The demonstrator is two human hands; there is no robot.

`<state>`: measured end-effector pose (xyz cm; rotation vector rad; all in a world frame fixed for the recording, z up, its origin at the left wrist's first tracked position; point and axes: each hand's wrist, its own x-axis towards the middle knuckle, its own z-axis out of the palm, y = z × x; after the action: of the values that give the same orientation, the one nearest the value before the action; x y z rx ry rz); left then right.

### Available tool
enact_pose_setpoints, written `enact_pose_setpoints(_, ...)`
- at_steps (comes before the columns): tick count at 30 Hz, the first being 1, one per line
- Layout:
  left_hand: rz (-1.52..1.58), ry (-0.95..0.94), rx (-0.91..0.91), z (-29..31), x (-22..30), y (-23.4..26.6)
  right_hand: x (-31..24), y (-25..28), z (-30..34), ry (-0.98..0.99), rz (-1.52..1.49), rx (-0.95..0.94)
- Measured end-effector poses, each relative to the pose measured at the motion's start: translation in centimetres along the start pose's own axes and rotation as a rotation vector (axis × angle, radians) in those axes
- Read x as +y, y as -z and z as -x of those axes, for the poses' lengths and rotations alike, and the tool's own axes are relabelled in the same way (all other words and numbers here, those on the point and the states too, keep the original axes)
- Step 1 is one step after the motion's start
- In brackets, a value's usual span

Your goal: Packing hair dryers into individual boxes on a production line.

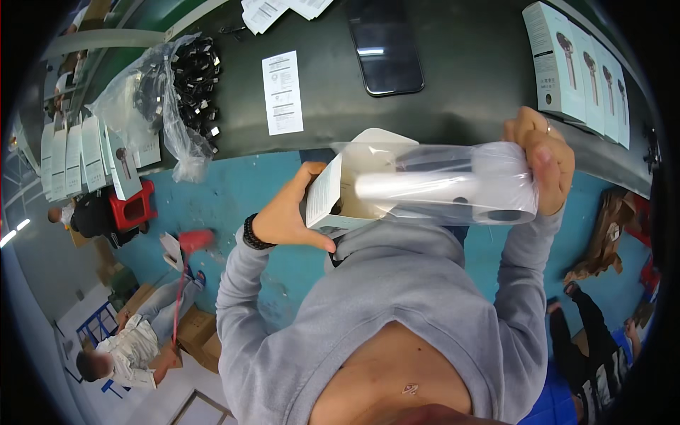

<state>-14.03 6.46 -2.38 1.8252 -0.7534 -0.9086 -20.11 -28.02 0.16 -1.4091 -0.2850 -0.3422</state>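
"Where is the white gadget (418, 185)?"

"It's in the air, in front of the person's tummy. It lies on its side inside a clear bag (433, 157). Its thin end points left, at the open mouth of a box (326, 200). I can't tell if it pokes inside."

"Who has the box?"

"The left hand (287, 212). Its fingers (312, 168) are spread as wide as the box, with the thumb on the near side, and they hold it tight."

"And the right hand (545, 159)?"

"Its fingers (524, 129) are curled closed on the end of the bag, by the gadget's fat end. One has a ring (548, 127). A black bracelet (253, 232) is on the left wrist."

"What's on the dark surface (467, 78)?"

"A black phone (386, 53) lies past the gadget. Left of the phone is a paper sheet (282, 95). More left, a pile of black cables (195, 81) spills from a plastic sack (138, 88). A row of boxes (556, 67) stands at the far right."

"And farther away?"

"More boxes stand in a line (92, 157) on the left. A red stool (134, 204) is on the blue floor (234, 188). Low on the left there's another person (138, 347) in a light shirt. On the right, brown paper (602, 237) lies crumpled."
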Motion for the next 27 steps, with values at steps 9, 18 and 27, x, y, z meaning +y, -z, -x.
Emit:
enact_pose_setpoints(9,0.077,-0.048,-0.139,-2.9,1.1,-1.5,1.2,-3.2,-1.8,0.041,0.295,-0.402)
enact_pose_setpoints(18,0.184,0.029,0.0,-4.1,0.6,-5.9,4.1,-6.0,1.1,0.36,1.0,-0.178)
enact_pose_setpoints(27,0.326,0.05,0.215,-3.3,0.6,-6.8,2.4,-6.2,1.4,-0.221,0.526,-0.283)
